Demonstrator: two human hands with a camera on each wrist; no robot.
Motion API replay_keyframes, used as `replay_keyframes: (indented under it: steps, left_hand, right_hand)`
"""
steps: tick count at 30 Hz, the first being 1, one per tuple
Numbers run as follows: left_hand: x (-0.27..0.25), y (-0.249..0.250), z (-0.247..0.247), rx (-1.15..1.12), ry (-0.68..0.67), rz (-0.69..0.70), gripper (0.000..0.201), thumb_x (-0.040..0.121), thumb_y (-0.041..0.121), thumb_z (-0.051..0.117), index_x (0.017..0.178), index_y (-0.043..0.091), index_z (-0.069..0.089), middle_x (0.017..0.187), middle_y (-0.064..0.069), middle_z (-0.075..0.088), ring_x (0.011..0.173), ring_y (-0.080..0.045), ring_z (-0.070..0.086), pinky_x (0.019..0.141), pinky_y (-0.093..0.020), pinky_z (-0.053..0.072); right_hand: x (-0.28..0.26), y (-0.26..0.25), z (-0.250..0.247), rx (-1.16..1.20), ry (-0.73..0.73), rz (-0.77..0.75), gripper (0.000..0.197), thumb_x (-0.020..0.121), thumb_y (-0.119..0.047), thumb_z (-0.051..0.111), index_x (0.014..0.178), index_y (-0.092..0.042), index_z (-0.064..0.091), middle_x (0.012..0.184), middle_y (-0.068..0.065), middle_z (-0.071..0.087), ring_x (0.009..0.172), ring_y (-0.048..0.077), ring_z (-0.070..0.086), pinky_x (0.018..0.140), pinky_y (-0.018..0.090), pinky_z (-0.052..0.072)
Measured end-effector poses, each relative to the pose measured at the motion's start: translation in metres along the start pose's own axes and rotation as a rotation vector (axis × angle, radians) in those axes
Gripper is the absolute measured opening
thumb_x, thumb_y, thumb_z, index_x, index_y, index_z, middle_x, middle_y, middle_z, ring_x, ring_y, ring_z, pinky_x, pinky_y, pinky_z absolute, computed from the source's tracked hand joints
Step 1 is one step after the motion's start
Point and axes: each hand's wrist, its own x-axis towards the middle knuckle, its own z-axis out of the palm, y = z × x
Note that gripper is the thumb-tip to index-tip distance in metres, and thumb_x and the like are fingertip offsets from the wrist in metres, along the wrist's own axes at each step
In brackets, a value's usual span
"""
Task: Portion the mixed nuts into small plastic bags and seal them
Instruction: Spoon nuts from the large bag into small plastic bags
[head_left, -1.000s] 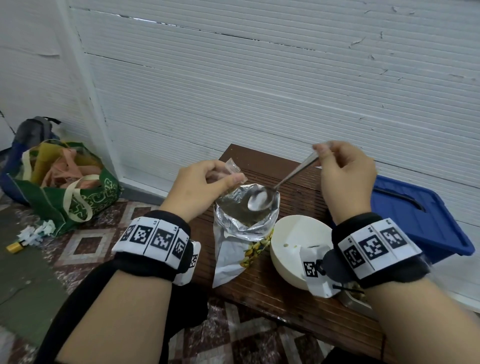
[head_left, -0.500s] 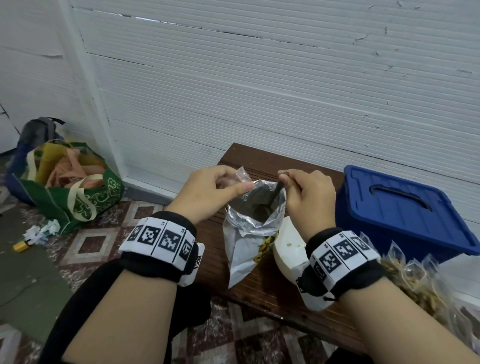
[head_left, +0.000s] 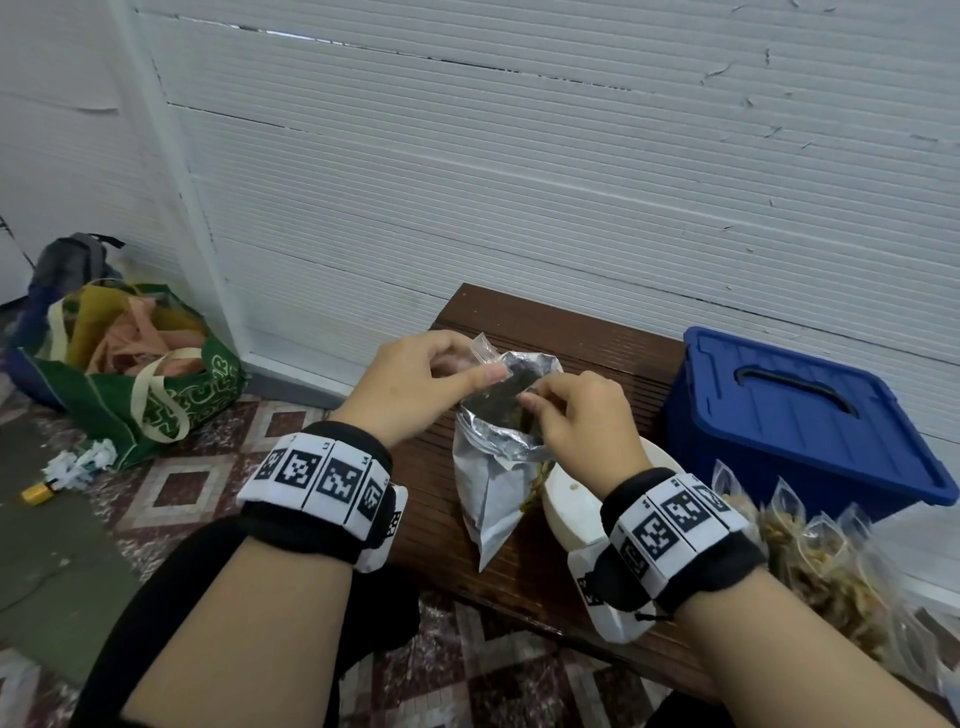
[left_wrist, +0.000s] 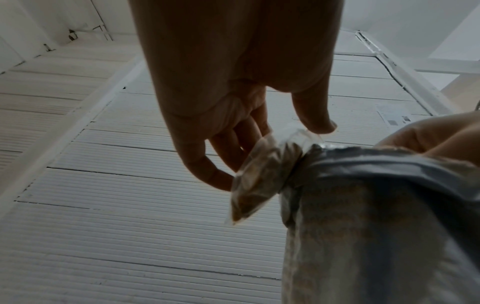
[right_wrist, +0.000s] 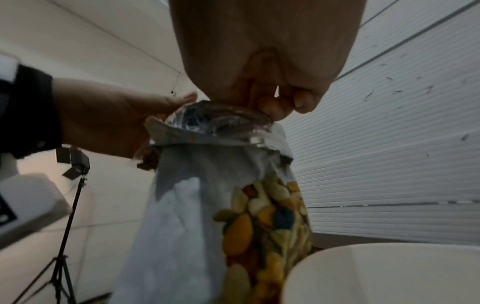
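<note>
Left hand (head_left: 415, 387): grip closed as a pinch, thumb against curled fingers, holding a small clear plastic bag (left_wrist: 255, 181) at its top edge. In the left wrist view the bag hangs from the fingers (left_wrist: 221, 164), partly filled with brownish nuts, its side touching the rim of the foil nut pouch (head_left: 493, 467).

Right hand (head_left: 582, 421): fingers curled, thumb and forefinger pinched together at the open mouth of the pouch. What the grip has hold of cannot be told; the fingertips (right_wrist: 270, 109) sit right at the pouch rim in the right wrist view, and any item between them is hidden.

Pouch: stands upright on the brown slatted table (head_left: 587, 353), mouth open, silver lining visible, printed nut picture on the side facing the white bowl (head_left: 571, 504). Bowl is just beside the pouch, partly under the right wrist.

Further right on the table: blue lidded plastic box (head_left: 800, 415); in front of it a heap of filled small bags (head_left: 821, 561).

Floor, left: green tote bag (head_left: 135, 374) with a grey backpack (head_left: 72, 265) behind it, against the white wall.
</note>
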Motion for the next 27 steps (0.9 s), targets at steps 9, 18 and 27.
replay_keyframes:
  steps: [9, 18, 27]
  left_hand:
    - [-0.001, 0.0, -0.002, -0.021, -0.015, 0.009, 0.031, 0.071, 0.055, 0.07, 0.095, 0.035, 0.069, 0.096, 0.015, 0.071, 0.092, 0.007, 0.061, 0.078, -0.01, 0.042]
    - [-0.001, 0.0, -0.001, 0.007, 0.009, 0.021, 0.029, 0.078, 0.048, 0.069, 0.1, 0.03, 0.068, 0.093, 0.014, 0.069, 0.086, 0.014, 0.058, 0.07, -0.001, 0.04]
    - [0.002, 0.001, 0.0, 0.038, 0.023, 0.008, 0.045, 0.078, 0.05, 0.068, 0.115, 0.023, 0.065, 0.092, 0.02, 0.064, 0.089, 0.011, 0.054, 0.066, 0.001, 0.037]
  right_hand:
    - [0.002, -0.009, -0.013, 0.258, 0.132, 0.296, 0.022, 0.092, -0.021, 0.06, 0.072, -0.012, 0.063, 0.066, 0.005, 0.065, 0.061, 0.017, 0.056, 0.061, 0.028, 0.044]
    - [0.017, 0.006, -0.039, 0.307, 0.348, 0.499, 0.025, 0.092, -0.02, 0.056, 0.078, -0.005, 0.07, 0.085, 0.007, 0.07, 0.06, 0.007, 0.049, 0.052, 0.011, 0.036]
    - [0.027, 0.023, -0.066, 0.429, 0.462, 0.603, 0.035, 0.09, -0.014, 0.056, 0.057, -0.018, 0.066, 0.074, -0.006, 0.065, 0.086, 0.013, 0.06, 0.08, 0.026, 0.043]
